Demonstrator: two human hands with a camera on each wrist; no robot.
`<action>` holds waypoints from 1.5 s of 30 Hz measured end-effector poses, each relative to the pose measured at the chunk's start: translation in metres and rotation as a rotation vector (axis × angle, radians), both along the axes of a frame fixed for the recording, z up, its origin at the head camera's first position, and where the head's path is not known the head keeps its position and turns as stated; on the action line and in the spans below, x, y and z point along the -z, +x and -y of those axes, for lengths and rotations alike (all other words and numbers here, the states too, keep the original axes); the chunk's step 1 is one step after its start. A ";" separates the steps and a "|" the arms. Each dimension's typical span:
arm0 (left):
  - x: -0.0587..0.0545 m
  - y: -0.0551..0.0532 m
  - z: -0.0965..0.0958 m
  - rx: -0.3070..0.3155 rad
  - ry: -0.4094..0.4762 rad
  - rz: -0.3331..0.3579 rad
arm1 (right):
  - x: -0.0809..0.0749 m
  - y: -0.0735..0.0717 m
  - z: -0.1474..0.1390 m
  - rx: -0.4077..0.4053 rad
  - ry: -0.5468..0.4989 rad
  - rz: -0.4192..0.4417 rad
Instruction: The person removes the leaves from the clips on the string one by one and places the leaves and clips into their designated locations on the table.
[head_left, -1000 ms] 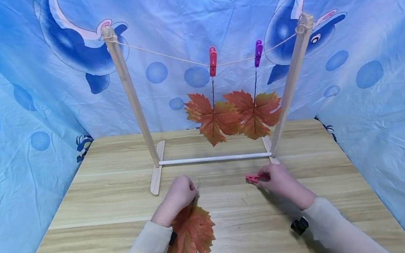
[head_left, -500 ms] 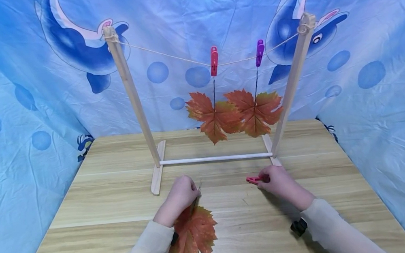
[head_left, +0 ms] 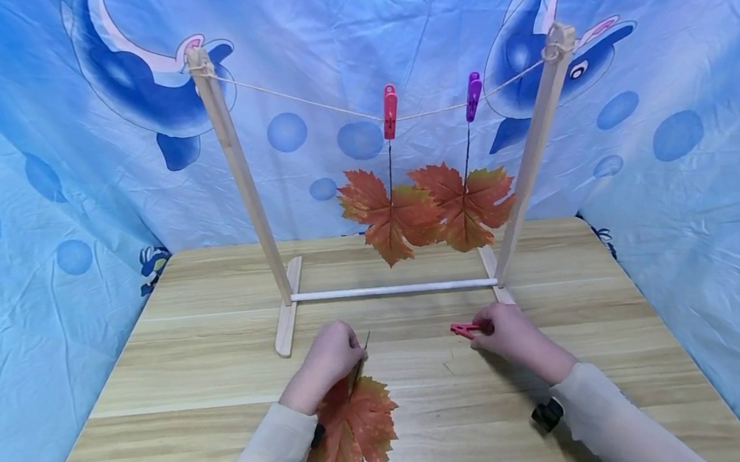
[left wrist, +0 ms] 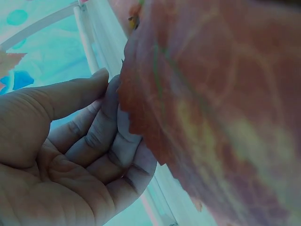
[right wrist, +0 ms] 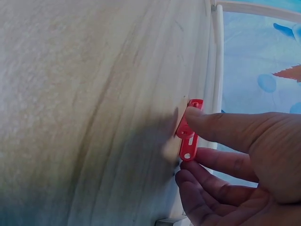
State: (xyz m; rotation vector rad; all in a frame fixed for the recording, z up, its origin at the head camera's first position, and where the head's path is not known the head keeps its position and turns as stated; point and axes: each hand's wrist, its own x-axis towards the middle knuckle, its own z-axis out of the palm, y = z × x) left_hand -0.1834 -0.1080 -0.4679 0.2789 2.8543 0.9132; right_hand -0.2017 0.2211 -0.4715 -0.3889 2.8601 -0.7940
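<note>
Orange leaf (head_left: 370, 424) shows low in the head view, beside the left wrist, its stem (head_left: 366, 341) pinched by the left hand (head_left: 327, 353). Across the table (head_left: 419, 397), the right hand (head_left: 508, 331) pinches a red clip (head_left: 463, 330); behind, two hanging leaves (head_left: 399, 224) dangle from a string (head_left: 304, 102). In the left wrist view, the leaf partly covers the curled fingers. In the right wrist view, the thumb presses the clip's side.
</note>
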 end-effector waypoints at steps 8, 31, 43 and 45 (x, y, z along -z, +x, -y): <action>-0.006 -0.003 0.008 -0.003 0.114 -0.021 | -0.006 0.002 -0.002 0.000 -0.055 -0.006; -0.063 0.002 0.015 -0.066 0.448 -0.214 | -0.074 0.016 0.007 0.028 -0.398 -0.115; -0.088 0.006 0.014 -0.027 0.553 -0.225 | -0.114 0.023 0.016 -0.044 -0.487 -0.135; -0.092 0.006 0.014 -0.020 0.563 -0.237 | -0.120 0.023 0.018 -0.052 -0.477 -0.157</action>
